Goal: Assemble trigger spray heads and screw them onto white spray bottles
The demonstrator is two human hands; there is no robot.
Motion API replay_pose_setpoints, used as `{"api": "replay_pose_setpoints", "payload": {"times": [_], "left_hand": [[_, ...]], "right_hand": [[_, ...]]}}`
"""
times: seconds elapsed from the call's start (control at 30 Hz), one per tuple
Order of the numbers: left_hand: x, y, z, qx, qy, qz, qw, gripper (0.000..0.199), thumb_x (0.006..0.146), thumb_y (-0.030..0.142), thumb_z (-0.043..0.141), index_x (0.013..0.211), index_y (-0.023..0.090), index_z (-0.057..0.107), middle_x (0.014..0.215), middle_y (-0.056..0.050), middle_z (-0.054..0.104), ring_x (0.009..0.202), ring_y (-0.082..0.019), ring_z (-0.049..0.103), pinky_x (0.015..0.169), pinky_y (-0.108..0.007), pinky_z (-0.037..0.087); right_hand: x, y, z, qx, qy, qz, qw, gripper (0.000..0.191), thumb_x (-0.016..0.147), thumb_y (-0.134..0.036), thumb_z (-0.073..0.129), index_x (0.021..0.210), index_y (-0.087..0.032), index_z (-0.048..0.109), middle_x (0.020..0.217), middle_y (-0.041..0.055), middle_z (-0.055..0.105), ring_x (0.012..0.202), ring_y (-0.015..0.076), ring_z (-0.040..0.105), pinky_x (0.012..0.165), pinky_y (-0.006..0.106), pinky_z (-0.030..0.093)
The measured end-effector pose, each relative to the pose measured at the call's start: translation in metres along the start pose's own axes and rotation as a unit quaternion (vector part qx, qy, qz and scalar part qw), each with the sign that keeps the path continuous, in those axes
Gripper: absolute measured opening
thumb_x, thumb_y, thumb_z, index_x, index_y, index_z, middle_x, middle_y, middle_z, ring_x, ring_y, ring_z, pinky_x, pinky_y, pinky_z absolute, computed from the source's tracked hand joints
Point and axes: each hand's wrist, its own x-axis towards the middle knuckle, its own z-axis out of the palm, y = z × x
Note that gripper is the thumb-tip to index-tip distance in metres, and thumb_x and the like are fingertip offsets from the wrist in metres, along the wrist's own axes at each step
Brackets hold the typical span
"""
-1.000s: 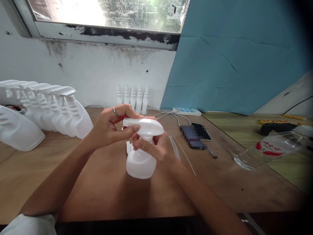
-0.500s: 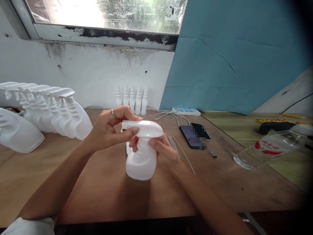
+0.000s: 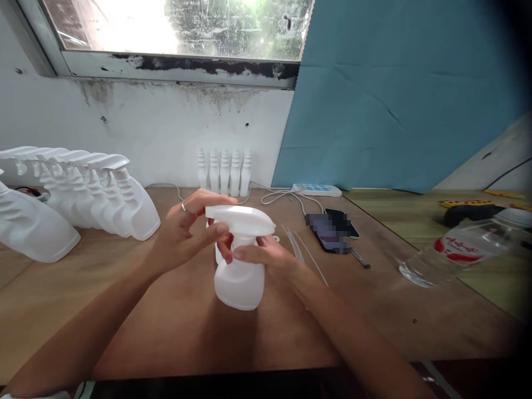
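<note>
A white spray bottle [image 3: 240, 285] stands upright in front of me, its long trigger head [image 3: 245, 220] pointing left. My left hand [image 3: 193, 224] is closed about the nozzle end, thumb low on the near side and forefinger over the top; a ring is on one finger. My right hand [image 3: 266, 256] wraps the neck from the right, with its thumb across the front. Fingers behind the neck are partly hidden, and so is the trigger. Another white shape shows just behind the bottle's left side, mostly covered.
At left stands a row of white spray bottles [image 3: 141, 213], with another bottle [image 3: 37, 230] nearer. Several slim white bottles [image 3: 225, 172] line the wall. Thin white tubes [image 3: 311, 257], phones [image 3: 328, 233], a power strip [image 3: 318, 190] and a clear water bottle [image 3: 457, 249] are to the right.
My right thumb has shifted left and down across the bottle's neck. My left hand has drawn slightly left along the head towards the nozzle. The view has tilted up a little.
</note>
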Motion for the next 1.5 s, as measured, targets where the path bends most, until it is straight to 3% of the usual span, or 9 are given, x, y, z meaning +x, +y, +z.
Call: {"api": "replay_pose_setpoints", "payload": {"times": [0.13,0.3,0.5,0.67,0.9,1.03,1.2,1.33,1.5], "left_hand": [[-0.050,-0.012,0.008,-0.038,0.058,-0.064,0.996,0.040,0.089,0.033,0.059,0.127,0.026,0.051,0.107,-0.008,0.055,0.089,-0.018,0.055,0.079,-0.033,0.049],[-0.117,-0.014,0.026,0.029,-0.073,-0.194,0.978,0.059,0.082,0.035,0.067,0.136,0.031,0.043,0.121,-0.009,0.059,0.102,-0.025,0.059,0.084,-0.036,0.052],[-0.151,-0.006,0.027,0.157,-0.046,-0.233,0.959,0.048,0.080,0.035,0.067,0.125,0.034,0.051,0.105,-0.002,0.068,0.093,-0.025,0.066,0.081,-0.036,0.056],[-0.176,-0.003,-0.019,0.283,0.004,-0.315,0.906,0.040,0.078,0.042,0.067,0.113,0.028,0.055,0.094,-0.002,0.070,0.084,-0.024,0.068,0.066,-0.030,0.055],[-0.182,-0.009,-0.122,0.414,0.215,-0.456,0.758,0.051,0.072,0.052,0.070,0.106,0.022,0.048,0.093,-0.003,0.063,0.077,-0.025,0.065,0.062,-0.031,0.051],[-0.170,-0.015,-0.164,0.494,0.238,-0.457,0.700,0.046,0.068,0.050,0.072,0.092,0.023,0.043,0.075,0.002,0.056,0.078,-0.027,0.062,0.057,-0.027,0.043],[-0.157,-0.028,-0.183,0.563,0.225,-0.420,0.675,0.046,0.066,0.053,0.071,0.080,0.023,0.039,0.064,0.004,0.049,0.065,-0.024,0.056,0.052,-0.024,0.035],[-0.155,-0.038,-0.186,0.559,0.243,-0.394,0.688,0.048,0.067,0.054,0.071,0.083,0.022,0.038,0.068,0.004,0.044,0.060,-0.018,0.049,0.051,-0.022,0.030],[-0.158,-0.040,-0.178,0.526,0.369,-0.301,0.705,0.066,0.054,0.042,0.085,0.089,0.022,0.033,0.076,0.006,0.032,0.060,-0.011,0.035,0.055,-0.021,0.029]], "right_hand": [[0.000,-0.001,0.002,-0.042,-0.004,0.021,0.999,0.020,0.075,-0.033,0.068,0.080,-0.017,0.057,0.076,-0.0001,0.056,0.069,0.0120,0.049,0.063,0.025,0.040],[-0.004,0.000,0.014,-0.007,-0.057,0.025,0.998,0.028,0.075,-0.033,0.069,0.097,-0.018,0.062,0.094,0.0038,0.063,0.078,0.0144,0.058,0.071,0.028,0.048],[-0.007,0.001,0.035,-0.030,-0.042,0.010,0.999,0.046,0.080,-0.042,0.067,0.119,-0.019,0.057,0.106,0.0083,0.064,0.093,0.0211,0.061,0.076,0.033,0.053],[-0.030,0.016,0.034,-0.271,-0.042,-0.068,0.959,0.070,0.081,-0.030,0.070,0.142,-0.023,0.038,0.144,0.0123,0.040,0.130,0.0243,0.042,0.109,0.040,0.037],[-0.088,0.040,0.017,-0.383,0.045,-0.034,0.922,0.056,0.090,-0.015,0.053,0.142,-0.026,0.033,0.135,0.0118,0.048,0.122,0.0221,0.052,0.108,0.044,0.041],[-0.110,0.044,0.011,-0.408,0.080,-0.015,0.910,0.044,0.090,-0.013,0.049,0.132,-0.027,0.044,0.134,0.0108,0.050,0.108,0.0207,0.061,0.101,0.041,0.048],[-0.130,0.055,0.006,-0.415,0.109,0.013,0.903,0.035,0.092,-0.014,0.046,0.124,-0.028,0.051,0.130,0.0094,0.053,0.097,0.0178,0.065,0.089,0.035,0.056],[-0.141,0.057,0.000,-0.442,0.126,0.007,0.888,0.032,0.092,-0.014,0.046,0.119,-0.027,0.056,0.124,0.0093,0.058,0.104,0.0197,0.064,0.086,0.033,0.057],[-0.137,0.041,-0.028,-0.511,0.129,-0.011,0.850,0.025,0.091,-0.014,0.047,0.106,-0.025,0.064,0.118,0.0080,0.063,0.107,0.0215,0.063,0.091,0.038,0.053]]}}
